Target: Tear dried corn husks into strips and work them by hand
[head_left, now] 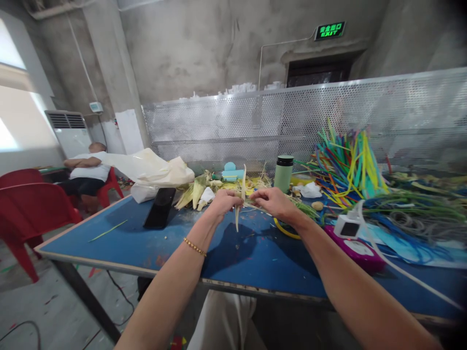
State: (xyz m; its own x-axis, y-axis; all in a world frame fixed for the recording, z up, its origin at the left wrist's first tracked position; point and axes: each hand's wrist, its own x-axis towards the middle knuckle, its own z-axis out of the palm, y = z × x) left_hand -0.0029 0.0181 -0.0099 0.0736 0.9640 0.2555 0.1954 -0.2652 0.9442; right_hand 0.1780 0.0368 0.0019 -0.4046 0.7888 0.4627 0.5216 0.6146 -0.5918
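My left hand [226, 200] is closed in a pinch on a narrow, pale strip of dried husk [243, 183], which stands nearly upright above the blue table and reaches below my fingers too. Just to its right is my right hand [272, 200], its fingertips pressed together close to the strip. Whatever lies between those fingertips is too small to make out. Behind my hands lie pale yellow-green corn husks [198, 190] and a crumpled white tissue [207, 195]. A yellow ring-shaped edge [286, 231] shows under my right wrist.
A black phone [159, 208] lies left on the blue table [120, 253], near a white plastic bag [153, 167]. A green bottle [283, 172], colourful strips [350, 165], a white charger [348, 227] with cable and a magenta box [359, 250] are right. A person [87, 167] sits far left.
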